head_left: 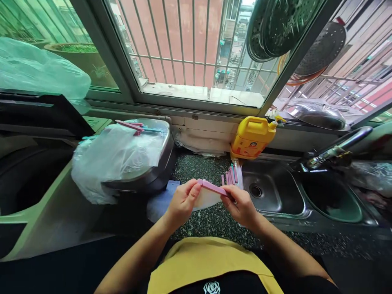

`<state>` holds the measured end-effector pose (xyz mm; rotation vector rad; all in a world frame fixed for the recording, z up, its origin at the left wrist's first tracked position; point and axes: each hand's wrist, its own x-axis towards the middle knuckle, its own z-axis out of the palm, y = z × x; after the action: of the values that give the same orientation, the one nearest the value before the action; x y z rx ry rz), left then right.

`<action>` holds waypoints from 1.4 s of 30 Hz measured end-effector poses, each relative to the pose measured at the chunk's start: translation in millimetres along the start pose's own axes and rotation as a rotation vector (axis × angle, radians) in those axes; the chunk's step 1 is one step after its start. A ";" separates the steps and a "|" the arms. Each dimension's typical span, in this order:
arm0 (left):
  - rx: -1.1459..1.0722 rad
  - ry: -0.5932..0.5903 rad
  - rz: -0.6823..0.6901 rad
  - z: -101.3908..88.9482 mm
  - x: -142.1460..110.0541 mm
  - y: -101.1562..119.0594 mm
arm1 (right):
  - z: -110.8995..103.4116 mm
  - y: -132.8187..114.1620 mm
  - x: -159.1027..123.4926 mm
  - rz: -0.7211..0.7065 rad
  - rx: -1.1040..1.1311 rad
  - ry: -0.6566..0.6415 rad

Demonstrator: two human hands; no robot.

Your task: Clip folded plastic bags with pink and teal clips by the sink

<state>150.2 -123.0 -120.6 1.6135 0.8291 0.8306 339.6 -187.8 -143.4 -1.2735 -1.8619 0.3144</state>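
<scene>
A pink bag-sealing clip (212,187) lies across the top of a small clear plastic bag (206,199), above the speckled counter (211,222). My left hand (181,202) pinches the clip's left end. Closed around its right end is my right hand (240,204). Just behind them, several more pink and blue clips (231,175) lie on the counter beside the sink. Two further clips (134,126) rest on a white plastic bag (113,157) that covers a steel pot lid at the left.
A yellow detergent jug (251,136) stands behind the steel double sink (272,192), with a tap (333,151) at the right. A large pot (153,171) sits left of my hands. Strainers (275,28) hang at the barred window. A dark basin is far left.
</scene>
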 end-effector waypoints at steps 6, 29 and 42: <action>-0.218 -0.019 -0.158 55.8 -7.0 -13.4 | -28.8 4.1 -35.8 0.128 0.017 -0.110; 0.404 -0.691 -0.530 27.5 -46.6 -132.6 | -32.2 89.7 -57.2 0.413 -0.217 0.231; 0.684 -0.302 -0.214 44.2 -0.3 -107.1 | 0.5 82.6 -66.5 0.265 -0.282 0.133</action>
<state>177.6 -127.0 -233.1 2.1223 1.1086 0.1301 401.7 -207.4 -227.1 -1.6969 -1.6666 0.1036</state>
